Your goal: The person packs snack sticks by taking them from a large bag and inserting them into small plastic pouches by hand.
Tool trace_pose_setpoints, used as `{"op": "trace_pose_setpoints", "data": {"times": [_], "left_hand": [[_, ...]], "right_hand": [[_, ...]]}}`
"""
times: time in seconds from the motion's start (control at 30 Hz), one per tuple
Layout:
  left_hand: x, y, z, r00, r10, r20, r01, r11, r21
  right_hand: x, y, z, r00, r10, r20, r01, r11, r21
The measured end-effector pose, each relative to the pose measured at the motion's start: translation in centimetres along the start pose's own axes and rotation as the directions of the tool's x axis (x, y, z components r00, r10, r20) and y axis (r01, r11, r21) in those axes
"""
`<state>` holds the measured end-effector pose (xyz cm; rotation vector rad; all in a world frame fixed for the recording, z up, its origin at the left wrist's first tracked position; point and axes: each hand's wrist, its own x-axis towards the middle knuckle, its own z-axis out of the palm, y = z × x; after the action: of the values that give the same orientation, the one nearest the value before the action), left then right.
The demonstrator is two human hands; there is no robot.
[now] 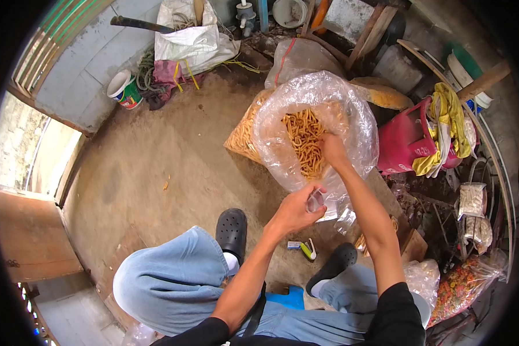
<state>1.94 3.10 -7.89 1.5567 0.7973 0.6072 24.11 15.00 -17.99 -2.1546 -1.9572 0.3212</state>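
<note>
On my feed, snack sticks (301,137) lie just left of the nearer right hand (333,150), its closure unclear; the left hand (297,209) grips clear plastic (315,201)

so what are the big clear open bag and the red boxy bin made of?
Big clear open bag: thin, glossy plastic film, going by its crinkles and glints. Red boxy bin: probably rigid moulded plastic, satin, given its smooth, even colour.

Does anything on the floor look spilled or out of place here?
Yes, slightly: a few small yellowish pieces lie on the bare floor, away from the open bag of snack sticks; perhaps dropped.
</note>
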Motion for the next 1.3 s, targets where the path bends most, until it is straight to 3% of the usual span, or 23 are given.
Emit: {"op": "trace_pose_setpoints", "data": {"times": [0.07, 0.1, 0.17, 0.27, 0.3, 0.37, 0.5, 0.57, 0.6, 0.67, 0.7, 0.77, 0.9, 0.97, 1.1, 1.17, 1.2, 1.27, 1.3], "left_hand": [[0.4, -0.2, -0.1, 1.0, -0.002, 0.001, 0.002, 1.0, -0.001], [0.4, -0.2, -0.1, 1.0, -0.001, 0.001, 0.001, 1.0, 0.006], [0.5, -0.4, 0.1, 1.0, -0.001, 0.011, 0.001, 1.0, -0.01], [0.4, 0.0, 0.2, 1.0, 0.0, 0.025, 0.001, 0.999, -0.037], [0.4, 0.2, 0.1, 1.0, 0.001, 0.031, 0.0, 0.999, -0.046], [0.3, 0.4, 0.1, 1.0, 0.013, 0.025, -0.012, 0.999, -0.03], [0.0, 0.8, -0.1, 1.0, -0.008, 0.025, 0.007, 1.0, 0.008], [-0.1, 0.4, -0.1, 1.0, 0.003, 0.009, -0.003, 1.0, 0.0], [-0.2, 0.4, -0.1, 1.0, 0.014, -0.009, -0.014, 1.0, -0.009], [-0.1, 0.5, -0.3, 1.0, 0.022, -0.017, -0.022, 1.0, -0.022], [-0.1, 0.6, -0.5, 0.999, 0.029, -0.031, -0.03, 0.999, -0.035], [0.0, 0.8, -0.8, 0.998, 0.056, -0.036, -0.056, 0.998, -0.02], [-0.2, 1.4, -1.3, 0.998, 0.047, -0.039, -0.049, 0.998, -0.034], [-0.4, 1.6, -1.5, 0.998, 0.043, -0.05, -0.045, 0.998, -0.038], [-0.7, 2.2, -1.9, 0.995, 0.066, -0.078, -0.071, 0.996, -0.062], [-1.0, 2.4, -2.2, 0.992, 0.089, -0.084, -0.094, 0.994, -0.055], [-1.2, 2.6, -2.4, 0.991, 0.103, -0.091, -0.108, 0.993, -0.053], [-1.5, 3.4, -2.9, 0.992, 0.077, -0.104, -0.08, 0.996, -0.029], [-1.8, 3.7, -3.1, 0.993, 0.042, -0.111, -0.043, 0.999, -0.009]], "right_hand": [[-0.2, -1.0, -1.8, 0.989, 0.142, -0.031, -0.126, 0.946, 0.299], [-0.1, -1.0, -2.0, 0.989, 0.144, -0.027, -0.129, 0.945, 0.3], [0.3, -1.2, -2.3, 0.974, 0.198, 0.107, -0.216, 0.69, 0.691], [0.2, -1.4, -1.0, 0.976, 0.215, 0.038, -0.157, 0.57, 0.806], [0.0, -1.1, -0.6, 0.976, 0.214, 0.034, -0.153, 0.571, 0.807], [-0.6, -0.6, 0.4, 0.988, 0.064, -0.144, 0.001, 0.91, 0.414], [-1.5, -1.3, -0.3, 1.0, 0.003, -0.027, 0.003, 0.974, 0.227], [-1.6, -0.7, 0.3, 0.979, -0.182, -0.09, 0.187, 0.981, 0.049], [-1.6, -0.7, 0.7, 0.98, -0.176, -0.093, 0.181, 0.982, 0.049], [-1.4, -1.0, 1.6, 0.989, -0.146, -0.004, 0.143, 0.973, -0.182], [-1.6, -0.9, 1.8, 0.989, -0.146, -0.006, 0.142, 0.973, -0.183], [-2.0, -0.8, 2.3, 0.948, -0.299, -0.108, 0.262, 0.927, -0.269], [-1.7, -1.0, 2.3, 0.95, -0.292, -0.111, 0.247, 0.92, -0.302], [-1.5, -1.3, 1.9, 0.988, -0.155, -0.02, 0.147, 0.965, -0.218], [-2.5, -1.6, 0.0, 0.992, -0.126, 0.009, 0.126, 0.975, -0.182], [-3.1, -2.5, -1.8, 0.998, -0.026, 0.066, 0.026, 1.0, -0.008], [-3.2, -2.2, -1.7, 0.998, -0.03, 0.061, 0.03, 0.999, -0.01], [-3.6, -1.2, -1.8, 0.995, -0.033, -0.097, 0.061, 0.948, 0.311], [-4.4, -1.4, -3.0, 0.995, -0.03, -0.097, 0.059, 0.95, 0.305]]}}
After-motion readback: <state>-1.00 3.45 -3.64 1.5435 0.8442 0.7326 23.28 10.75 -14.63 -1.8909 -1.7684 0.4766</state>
